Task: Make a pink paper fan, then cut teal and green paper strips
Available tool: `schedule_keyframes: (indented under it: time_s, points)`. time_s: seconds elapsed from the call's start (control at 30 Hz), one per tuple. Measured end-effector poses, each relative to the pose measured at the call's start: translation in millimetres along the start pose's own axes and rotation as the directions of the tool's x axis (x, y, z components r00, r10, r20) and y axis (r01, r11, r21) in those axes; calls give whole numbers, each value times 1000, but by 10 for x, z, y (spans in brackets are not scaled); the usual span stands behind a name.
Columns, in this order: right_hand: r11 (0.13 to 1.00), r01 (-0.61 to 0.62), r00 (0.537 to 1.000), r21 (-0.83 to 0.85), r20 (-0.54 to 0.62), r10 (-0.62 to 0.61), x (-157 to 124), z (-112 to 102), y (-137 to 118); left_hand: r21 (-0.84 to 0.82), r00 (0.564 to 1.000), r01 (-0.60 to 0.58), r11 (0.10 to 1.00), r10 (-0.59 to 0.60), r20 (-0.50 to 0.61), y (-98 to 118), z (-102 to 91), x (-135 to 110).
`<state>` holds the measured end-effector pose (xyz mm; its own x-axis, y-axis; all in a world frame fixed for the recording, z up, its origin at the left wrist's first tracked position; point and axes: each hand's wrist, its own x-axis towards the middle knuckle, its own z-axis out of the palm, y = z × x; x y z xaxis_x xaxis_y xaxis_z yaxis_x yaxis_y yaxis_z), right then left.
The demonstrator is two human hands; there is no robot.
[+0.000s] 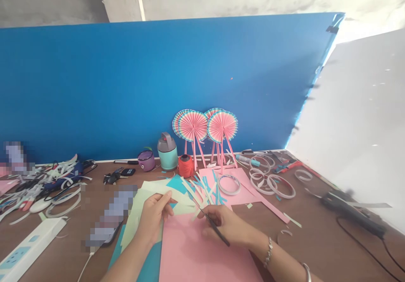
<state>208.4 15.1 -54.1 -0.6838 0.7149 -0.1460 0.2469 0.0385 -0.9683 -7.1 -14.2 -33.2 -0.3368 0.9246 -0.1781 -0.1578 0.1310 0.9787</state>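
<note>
My right hand [220, 223] is closed around a slim dark tool [218, 230], its thin tip pointing up and left. The tool's exact kind is unclear. A pale strip shows by those fingertips, over the top edge of a pink paper sheet [202, 252]. At that sheet's upper left corner, my left hand [156, 210] has its thumb and fingers drawn together; anything between them is too small to make out. Pale green sheets [131, 227] and blue sheets [152, 265] lie under and beside the pink one. Cut paper strips [205, 189] are heaped just beyond both hands.
Pink pleated paper fans [193, 126] stand against the blue partition [95, 83]. Before it are a teal glue pot [167, 157] and red thread spool [185, 166]. Tape rolls [281, 186] and a glue gun [354, 212] lie right; a phone [110, 233] and power strip [30, 248] left.
</note>
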Motion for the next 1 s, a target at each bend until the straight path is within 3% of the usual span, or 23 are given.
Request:
schedule_keyframes:
  time_s: [0.3,1.0]
  points:
    - [998,-49,998,-31,33,50,-4,-3,2,120,999,-39,992,36,26,-17,-26,22]
    - [998,-63,998,-30,14,63,1,19,41,139,998,-48,989,42,40,-35,-22,30]
